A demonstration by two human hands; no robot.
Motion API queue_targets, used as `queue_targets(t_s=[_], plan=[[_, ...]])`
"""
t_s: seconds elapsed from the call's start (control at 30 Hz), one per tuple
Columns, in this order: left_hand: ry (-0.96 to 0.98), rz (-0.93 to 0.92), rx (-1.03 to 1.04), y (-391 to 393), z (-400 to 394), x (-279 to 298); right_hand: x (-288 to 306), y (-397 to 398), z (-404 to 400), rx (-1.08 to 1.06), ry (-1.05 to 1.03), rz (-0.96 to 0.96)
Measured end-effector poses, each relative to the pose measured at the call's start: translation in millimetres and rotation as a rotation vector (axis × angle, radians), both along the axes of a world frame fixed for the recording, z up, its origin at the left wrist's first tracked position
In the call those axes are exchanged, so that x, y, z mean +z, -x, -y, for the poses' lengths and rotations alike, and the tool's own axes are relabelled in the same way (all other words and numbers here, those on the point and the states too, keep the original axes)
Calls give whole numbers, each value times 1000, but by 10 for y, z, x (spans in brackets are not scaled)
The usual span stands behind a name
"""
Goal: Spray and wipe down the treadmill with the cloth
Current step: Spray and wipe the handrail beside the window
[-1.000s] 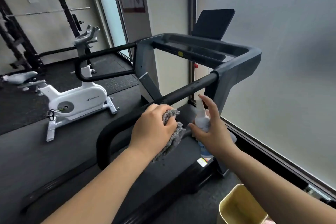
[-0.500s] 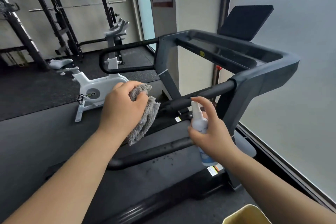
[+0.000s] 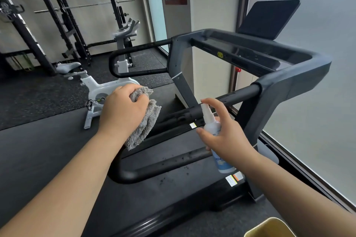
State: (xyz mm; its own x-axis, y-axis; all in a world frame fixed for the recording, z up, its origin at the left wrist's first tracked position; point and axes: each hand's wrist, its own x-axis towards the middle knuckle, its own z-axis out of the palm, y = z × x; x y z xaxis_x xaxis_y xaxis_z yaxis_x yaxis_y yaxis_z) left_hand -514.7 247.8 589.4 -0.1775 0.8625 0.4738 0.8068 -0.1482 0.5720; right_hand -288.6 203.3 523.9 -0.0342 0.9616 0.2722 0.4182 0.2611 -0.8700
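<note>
A dark grey treadmill stands in front of me, its black right handrail running from the console post toward me. My left hand grips a bunched grey fluffy cloth, held in the air left of that rail and not touching it. My right hand holds a small white spray bottle upright, index finger over the nozzle, just below the rail. The bottle's lower part with a blue label shows under my palm. A tilted black screen rises above the console.
A white exercise bike stands on the dark floor mat at the left. Black weight racks line the back wall. A frosted glass wall runs along the right side. A yellowish bin sits at the bottom right.
My left hand has lifted the cloth off the handrail and drawn it up and to the left. The right hand keeps the spray bottle near the rail. My view has shifted left.
</note>
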Motion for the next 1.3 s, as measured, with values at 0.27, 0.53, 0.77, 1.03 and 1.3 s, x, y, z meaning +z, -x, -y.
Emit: queue_targets(t_s=[0.27,0.53,0.77,1.03,1.3], plan=[[-6,-28,22,23,-36,-30,-38,-29,-44,-49,-34,168],[23,-20,48,79,-41,-14,9,58,-120,-51,-41,235],[36,-19,48,79,-43,22,51,-144,-199,-147,-16,245],[41,-29,11,8,-101,13,98,-445,-181,-223,-27,232],[115,-223,-224,-369,-269,-263,67,-378,-80,-193,-48,192]])
